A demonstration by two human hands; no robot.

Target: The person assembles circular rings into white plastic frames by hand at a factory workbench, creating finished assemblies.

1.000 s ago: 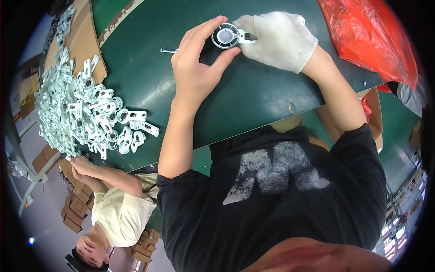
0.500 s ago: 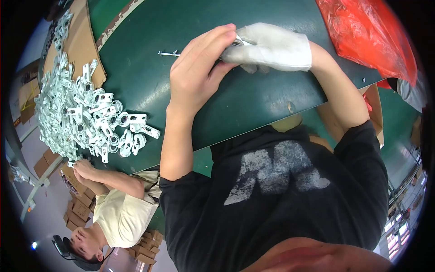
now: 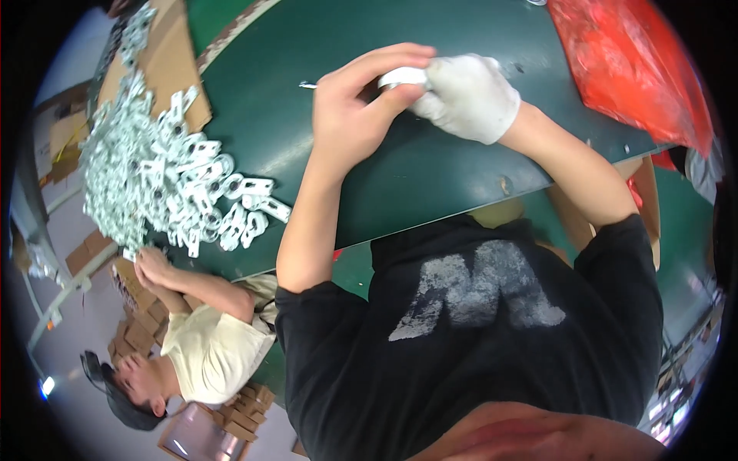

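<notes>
Near the top centre of the frame the person's two hands meet over the green table (image 3: 307,146). The bare left hand (image 3: 350,115) curls its fingers over a small white part (image 3: 402,76), thumb pressed up toward it. The gloved right hand (image 3: 465,96) closes on the same part from the other side, so both hands are clamped together around it and most of it is hidden; I cannot tell its shape. The part sits just above the table surface, between the fingertips of both hands.

A thin metal pin (image 3: 307,84) lies on the table just left of the left hand.

At the upper left of the frame a big heap of pale metal brackets (image 3: 154,184) spills across the table edge, partly over a sheet of cardboard (image 3: 165,69). At the upper right lies a red plastic bag (image 3: 630,69).

In the lower left, another person in a cream shirt (image 3: 207,349) reaches a hand (image 3: 154,269) up toward the bottom of the heap.
</notes>
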